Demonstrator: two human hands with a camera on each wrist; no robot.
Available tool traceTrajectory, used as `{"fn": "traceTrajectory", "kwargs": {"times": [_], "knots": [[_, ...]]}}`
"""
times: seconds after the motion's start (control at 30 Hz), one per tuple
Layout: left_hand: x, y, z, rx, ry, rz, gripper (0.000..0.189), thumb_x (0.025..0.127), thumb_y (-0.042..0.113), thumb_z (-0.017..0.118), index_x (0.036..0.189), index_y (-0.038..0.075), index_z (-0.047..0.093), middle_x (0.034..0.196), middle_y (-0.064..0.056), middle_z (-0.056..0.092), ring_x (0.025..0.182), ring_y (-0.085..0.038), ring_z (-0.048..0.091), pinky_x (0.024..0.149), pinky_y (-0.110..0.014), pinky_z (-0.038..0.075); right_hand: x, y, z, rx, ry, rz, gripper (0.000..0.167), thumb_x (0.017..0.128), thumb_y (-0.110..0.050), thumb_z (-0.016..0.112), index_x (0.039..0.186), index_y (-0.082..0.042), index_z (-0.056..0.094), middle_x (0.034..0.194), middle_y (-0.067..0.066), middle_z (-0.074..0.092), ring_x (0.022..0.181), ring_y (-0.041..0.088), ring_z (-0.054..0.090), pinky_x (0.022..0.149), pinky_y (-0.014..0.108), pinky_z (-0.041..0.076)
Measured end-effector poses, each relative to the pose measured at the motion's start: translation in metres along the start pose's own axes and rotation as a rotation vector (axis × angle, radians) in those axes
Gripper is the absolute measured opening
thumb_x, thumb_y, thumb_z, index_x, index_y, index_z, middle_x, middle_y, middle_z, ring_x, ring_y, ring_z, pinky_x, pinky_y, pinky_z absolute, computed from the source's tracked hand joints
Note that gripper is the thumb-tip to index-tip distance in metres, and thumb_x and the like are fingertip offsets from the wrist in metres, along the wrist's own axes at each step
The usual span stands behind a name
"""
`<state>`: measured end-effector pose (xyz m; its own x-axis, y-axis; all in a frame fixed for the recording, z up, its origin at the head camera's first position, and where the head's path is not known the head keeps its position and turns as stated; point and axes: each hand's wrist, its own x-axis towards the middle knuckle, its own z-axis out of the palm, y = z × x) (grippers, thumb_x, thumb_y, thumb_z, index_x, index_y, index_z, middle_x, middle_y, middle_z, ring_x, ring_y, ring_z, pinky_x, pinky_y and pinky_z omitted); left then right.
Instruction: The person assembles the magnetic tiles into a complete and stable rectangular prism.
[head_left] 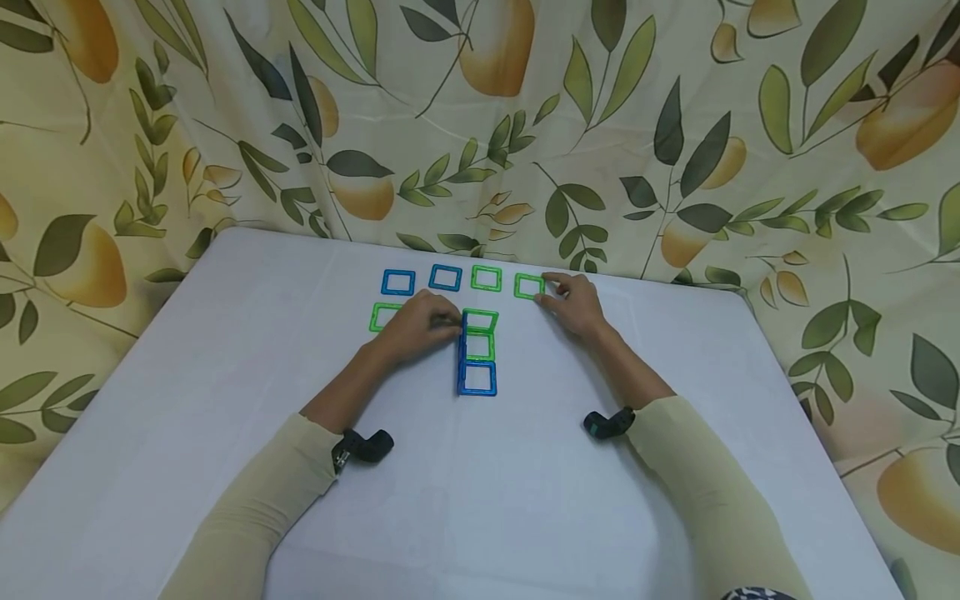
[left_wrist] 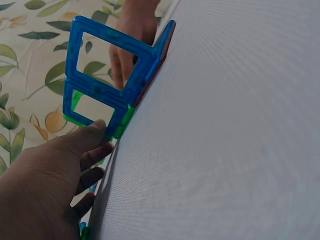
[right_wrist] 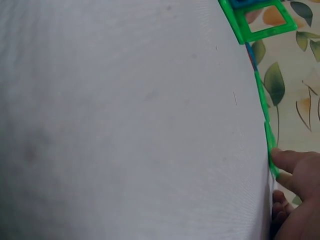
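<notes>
Near the middle of the table stands a small structure of square magnetic tiles. A blue tile (head_left: 481, 392) and a green tile (head_left: 493, 347) lie flat in a row. Blue upright tiles (head_left: 462, 358) form its left side, and a green upright tile (head_left: 481, 313) closes the far end. My left hand (head_left: 416, 327) grips the far part of the blue side; in the left wrist view its thumb (left_wrist: 92, 134) presses on the frame. At the back right, my right hand (head_left: 576, 305) pinches a loose green magnetic tile (head_left: 517, 286) by its right edge.
Left of that tile, along the back, lie another green tile (head_left: 486, 289) and two blue tiles (head_left: 398, 293) (head_left: 446, 289). A further green tile (head_left: 374, 317) is partly hidden behind my left hand. A patterned cloth (head_left: 480, 125) hangs behind the white table (head_left: 525, 500).
</notes>
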<state>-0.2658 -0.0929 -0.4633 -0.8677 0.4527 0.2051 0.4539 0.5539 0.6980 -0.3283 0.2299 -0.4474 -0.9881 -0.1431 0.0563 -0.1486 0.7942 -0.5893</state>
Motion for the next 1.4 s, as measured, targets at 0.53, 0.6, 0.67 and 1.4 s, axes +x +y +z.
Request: {"fn": "traceTrajectory", "kwargs": {"times": [0.53, 0.6, 0.67, 1.4], "knots": [[0.0, -0.001, 0.0, -0.003, -0.001, 0.001, 0.017, 0.099, 0.023, 0.077, 0.113, 0.014, 0.079, 0.115, 0.004, 0.074, 0.108, -0.017, 0.055, 0.095, -0.038, 0.046, -0.006, -0.006, 0.002, 0.144, 0.055, 0.015, 0.055, 0.093, -0.008, 0.079, 0.144, -0.006, 0.058, 0.116, 0.02, 0.061, 0.1, 0.032, 0.052, 0.087, 0.039, 0.039], [0.0, -0.001, 0.0, 0.0, 0.0, 0.004, 0.017, 0.099, 0.023, 0.077, 0.113, 0.014, 0.079, 0.115, 0.004, 0.074, 0.108, -0.017, 0.055, 0.095, -0.038, 0.046, -0.006, -0.007, 0.002, 0.172, 0.054, 0.027, 0.055, 0.093, -0.007, 0.08, 0.143, -0.007, 0.057, 0.118, 0.019, 0.06, 0.101, 0.031, 0.052, 0.087, 0.039, 0.039], [0.001, 0.0, 0.0, 0.003, 0.001, 0.007, 0.017, 0.098, 0.023, 0.077, 0.113, 0.014, 0.079, 0.114, 0.004, 0.074, 0.108, -0.017, 0.055, 0.095, -0.038, 0.046, -0.007, -0.007, 0.001, 0.198, 0.055, 0.036, 0.055, 0.093, -0.006, 0.08, 0.142, -0.007, 0.055, 0.119, 0.017, 0.06, 0.101, 0.03, 0.051, 0.087, 0.038, 0.039], [0.0, 0.002, -0.001, 0.015, 0.001, 0.026, 0.016, 0.099, 0.022, 0.077, 0.112, 0.013, 0.08, 0.114, 0.003, 0.075, 0.108, -0.018, 0.056, 0.095, -0.038, 0.046, -0.018, -0.008, -0.003, 0.308, 0.09, 0.021, 0.045, 0.092, 0.004, 0.076, 0.132, 0.009, 0.058, 0.108, 0.022, 0.069, 0.092, 0.019, 0.058, 0.077, 0.018, 0.045]]}}
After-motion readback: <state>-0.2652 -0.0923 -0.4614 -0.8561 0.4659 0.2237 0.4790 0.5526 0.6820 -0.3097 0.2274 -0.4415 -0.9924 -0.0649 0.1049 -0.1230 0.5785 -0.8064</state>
